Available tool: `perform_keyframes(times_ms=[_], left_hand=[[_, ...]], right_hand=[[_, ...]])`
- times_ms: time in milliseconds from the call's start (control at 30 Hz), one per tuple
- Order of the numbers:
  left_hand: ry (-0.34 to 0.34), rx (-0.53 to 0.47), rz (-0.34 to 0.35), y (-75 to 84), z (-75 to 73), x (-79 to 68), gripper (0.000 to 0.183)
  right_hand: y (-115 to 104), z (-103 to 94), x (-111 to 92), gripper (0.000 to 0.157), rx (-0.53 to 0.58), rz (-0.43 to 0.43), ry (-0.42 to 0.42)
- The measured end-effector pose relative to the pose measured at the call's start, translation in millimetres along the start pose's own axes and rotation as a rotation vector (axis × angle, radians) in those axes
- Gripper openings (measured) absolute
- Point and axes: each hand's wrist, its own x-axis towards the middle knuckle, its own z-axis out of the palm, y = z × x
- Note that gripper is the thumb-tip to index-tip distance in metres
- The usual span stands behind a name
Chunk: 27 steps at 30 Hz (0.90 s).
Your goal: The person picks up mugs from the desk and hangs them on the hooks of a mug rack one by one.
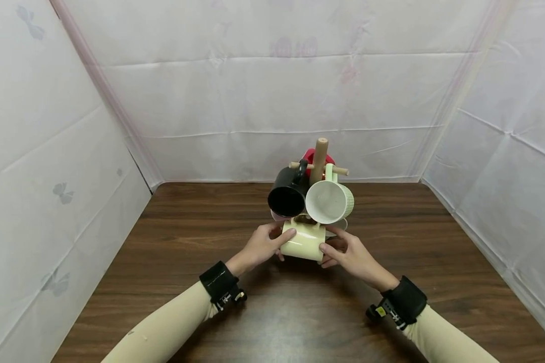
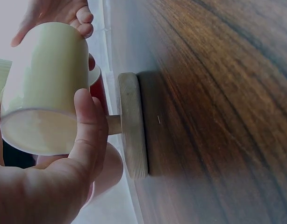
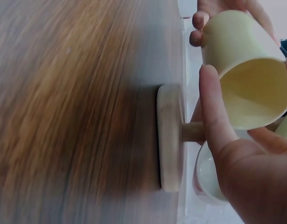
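Note:
A pale yellow mug (image 1: pixel 303 241) lies sideways between both hands, its handle turned up toward the wooden mug tree (image 1: pixel 320 156). My left hand (image 1: pixel 264 243) grips the base end, thumb across the near side. At the rim end, my right hand (image 1: pixel 347 254) holds the mug between thumb and fingers; the right wrist view looks into its yellow opening (image 3: pixel 258 95). Just above hang a black mug (image 1: pixel 287 194) and a light green mug (image 1: pixel 328 201), both with mouths facing forward. The yellow mug's handle is close under these two.
Behind the post hangs a red mug (image 1: pixel 310 154). Lower mugs, one pinkish (image 2: pixel 108 170) and one white inside (image 3: pixel 209 172), hang partly hidden behind the hands. The tree's wooden base (image 2: pixel 133 126) stands on the dark wood table (image 1: pixel 200 222). White sheeting (image 1: pixel 254 96) walls the back and sides.

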Motion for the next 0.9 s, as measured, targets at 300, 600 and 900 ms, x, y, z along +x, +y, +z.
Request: perform_keyframes(times_ms=[300, 600, 900], left_hand=[[-0.012, 0.006, -0.056, -0.8, 2.3, 5.0, 0.06], [-0.052, -0.066, -0.106, -2.9, 5.0, 4.8, 0.064], [-0.067, -0.116, -0.109, -5.8, 5.4, 10.1, 0.064]], right_hand=[[-3.5, 2.1, 1.6, 0.062, 0.009, 0.066, 0.044], [-0.2, 2.8, 3.0, 0.062, -0.106, 0.111, 0.075], [0.0, 1.0, 6.9, 0.059, -0.178, 0.093, 0.112]])
